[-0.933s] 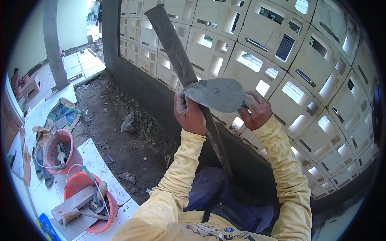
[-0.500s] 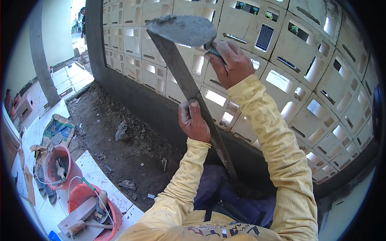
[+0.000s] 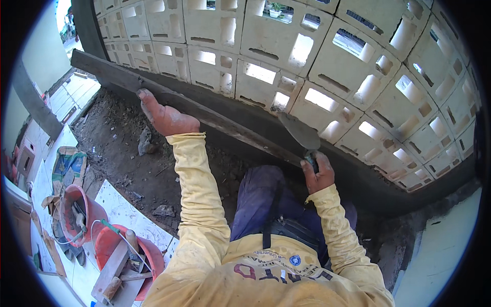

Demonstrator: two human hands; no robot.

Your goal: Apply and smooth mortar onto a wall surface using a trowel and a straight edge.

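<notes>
A long, narrow straightedge board [image 3: 235, 131] slants along the low grey wall [image 3: 227, 102], its far end up at the left and its near end by my knees. My left hand [image 3: 168, 115] grips it toward the far end, thumb along its face. My right hand [image 3: 319, 174] is closed around the handle of a trowel [image 3: 300, 132]. The mortar-smeared blade points up and left, over the wall's ledge below the pierced blocks. Whether the blade touches the wall or the board, I cannot tell.
Cream ventilation blocks [image 3: 276, 43] rise above the ledge. Loose soil [image 3: 117, 133] with rubble lies along the wall's foot. On white tiles at the lower left stand a pink bucket [image 3: 97, 207] and a red bucket [image 3: 156, 250], both holding tools. A crumpled sack [image 3: 70, 163] lies behind them.
The board has swung from steeply upright to lying along the wall. My left hand has moved left and up with it; my right hand has brought the trowel down to the ledge.
</notes>
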